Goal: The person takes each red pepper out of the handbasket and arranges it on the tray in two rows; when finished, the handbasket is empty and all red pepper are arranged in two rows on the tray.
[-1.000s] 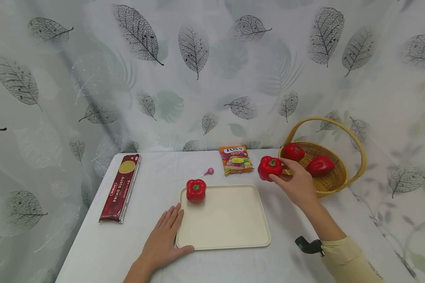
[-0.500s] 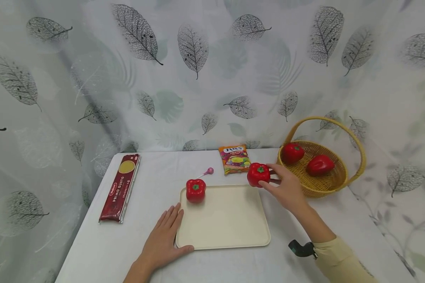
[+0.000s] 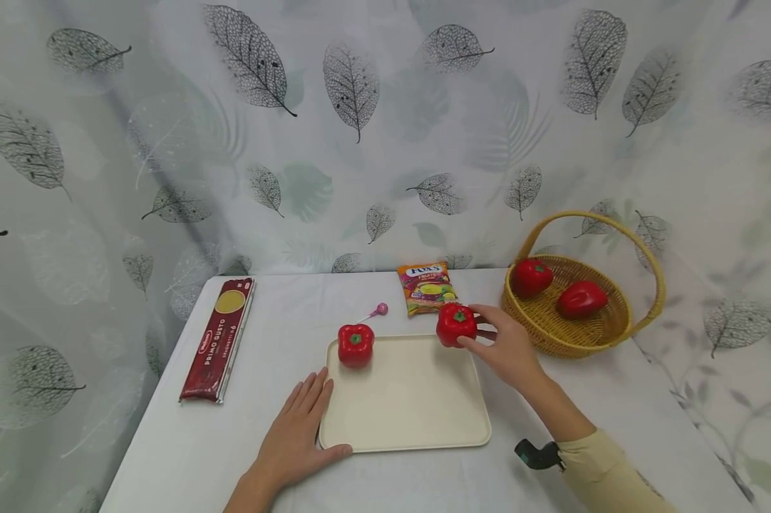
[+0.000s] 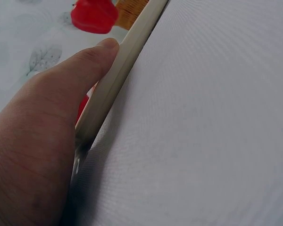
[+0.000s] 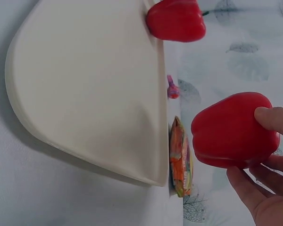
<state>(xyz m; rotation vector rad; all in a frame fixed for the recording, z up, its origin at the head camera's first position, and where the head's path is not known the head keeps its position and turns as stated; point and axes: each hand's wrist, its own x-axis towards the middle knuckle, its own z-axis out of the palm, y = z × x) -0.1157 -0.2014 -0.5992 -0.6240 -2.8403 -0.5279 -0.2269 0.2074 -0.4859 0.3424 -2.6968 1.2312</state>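
Note:
Between its thumb and fingers, my right hand (image 3: 504,350) pinches a red bell pepper (image 3: 456,325) over the tray's back right corner; the right wrist view shows this pepper (image 5: 233,131) in the fingers of the hand (image 5: 272,188). A second red pepper (image 3: 355,345) stands in the back left corner of the cream tray (image 3: 405,406). My left hand (image 3: 296,438) lies at the tray's left edge, fingers straight and thumb at the front left corner. In the left wrist view its thumb (image 4: 92,59) touches the tray's rim (image 4: 118,70).
A yellow wicker basket (image 3: 571,345) with a tall handle holds two red peppers (image 3: 531,278) at the back right. Behind the tray are an orange candy bag (image 3: 427,287) and a pink lollipop (image 3: 382,309). A dark red spaghetti pack (image 3: 219,342) lies at the left.
My right hand has moved left and slightly toward the front with the pepper, from beside the basket to the tray's back right corner. The left hand has stayed in place.

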